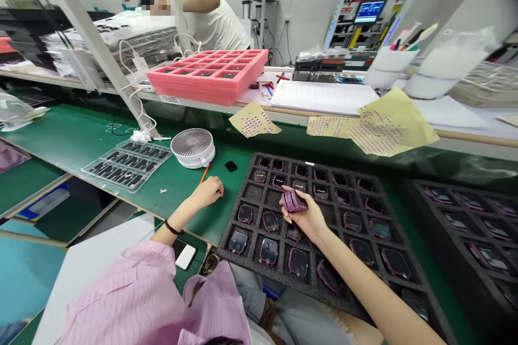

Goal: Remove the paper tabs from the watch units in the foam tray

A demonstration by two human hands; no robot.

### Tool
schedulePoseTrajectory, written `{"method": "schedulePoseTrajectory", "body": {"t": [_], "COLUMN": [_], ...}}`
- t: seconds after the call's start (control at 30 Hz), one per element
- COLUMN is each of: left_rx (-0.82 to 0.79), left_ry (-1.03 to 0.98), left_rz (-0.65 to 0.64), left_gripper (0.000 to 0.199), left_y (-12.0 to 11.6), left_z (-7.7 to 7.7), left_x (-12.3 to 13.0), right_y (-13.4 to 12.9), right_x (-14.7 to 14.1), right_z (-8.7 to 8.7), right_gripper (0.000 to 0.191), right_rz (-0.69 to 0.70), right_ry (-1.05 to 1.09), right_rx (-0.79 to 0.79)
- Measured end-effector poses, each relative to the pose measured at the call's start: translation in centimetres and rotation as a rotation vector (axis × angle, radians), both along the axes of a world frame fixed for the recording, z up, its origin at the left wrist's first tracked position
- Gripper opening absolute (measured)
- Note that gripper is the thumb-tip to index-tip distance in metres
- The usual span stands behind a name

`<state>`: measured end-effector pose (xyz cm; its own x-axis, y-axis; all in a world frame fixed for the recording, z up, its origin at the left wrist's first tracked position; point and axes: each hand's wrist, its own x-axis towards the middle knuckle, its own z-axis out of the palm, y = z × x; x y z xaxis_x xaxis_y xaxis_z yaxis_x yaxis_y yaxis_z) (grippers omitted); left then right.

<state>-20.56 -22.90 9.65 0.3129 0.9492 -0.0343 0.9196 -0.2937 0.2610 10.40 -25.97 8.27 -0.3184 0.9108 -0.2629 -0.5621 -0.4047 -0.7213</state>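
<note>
My right hand point(309, 218) is wrapped round a small stack of purple watch cases point(292, 201), held just above a black foam tray point(253, 192). In the tray's pockets lie several dark-faced square watch cases with purple rims, such as one watch case point(268, 251) near the front edge. My left hand point(209, 191) rests over the green mat left of the tray, its fingers curled inward; what they hold, if anything, is hidden. Beyond it are an orange stick point(204, 173) and a small black piece point(231, 166).
A white round fan point(193, 148) and a clear plastic tray point(128, 164) of black parts stand at left. Another foam tray point(421, 194) sits at right. On the shelf are a pink foam tray point(238, 83) and yellow sticker sheets point(388, 126). A co-worker point(214, 16) bends behind it.
</note>
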Motion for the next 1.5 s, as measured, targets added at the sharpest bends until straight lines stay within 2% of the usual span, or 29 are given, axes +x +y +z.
{"method": "schedulePoseTrajectory", "body": {"t": [0.1,0.17,0.23,0.3,0.4,0.53,0.63,0.83,0.93,1.2,1.5], "left_rx": [0.037,0.018,-0.098,-0.29,-0.515,-0.698,-0.731,-0.619,-0.58,-0.525,-0.454], "left_ry": [-0.133,-0.415,-0.762,-1.014,-1.239,-1.431,-1.488,-1.466,-1.46,-1.473,-1.457], "left_rz": [-0.001,-0.022,-0.032,0.017,0.162,0.298,0.296,0.267,0.232,0.259,0.126], "left_gripper": [0.012,0.015,0.018,0.025,0.036,0.033,0.038,0.034,0.038,0.039,0.042], "left_y": [-0.2,-0.5,-0.8,-0.8,-0.4,0.2,0.3,0.5,0.4,0.0,-0.3], "left_z": [1.2,1.9,2.2,2.1,1.2,0.3,0.0,-0.8,-1.0,-0.6,-0.2], "left_x": [1.8,4.2,7.3,10.4,13.9,16.0,16.3,16.5,16.6,16.9,16.9], "right_y": [0.1,0.1,0.0,-0.1,-0.2,-0.3,-0.3,-0.2,-0.1,-0.3,-0.1], "right_x": [0.0,-0.1,-0.1,-0.1,-0.1,0.1,0.1,0.2,0.2,0.0,0.4], "right_z": [0.1,0.2,0.3,0.4,0.6,0.9,0.9,0.6,0.4,0.7,1.2], "right_gripper": [0.036,0.037,0.037,0.038,0.037,0.037,0.039,0.041,0.041,0.041,0.036], "right_rz": [-0.016,-0.018,-0.032,-0.07,-0.153,-0.232,-0.268,-0.294,-0.296,-0.293,-0.329], "right_ry": [0.034,0.047,0.049,0.041,0.018,-0.022,-0.044,-0.067,-0.07,-0.062,0.021], "right_rx": [0.01,0.023,0.048,0.085,0.166,0.285,0.328,0.346,0.345,0.33,0.259]}}
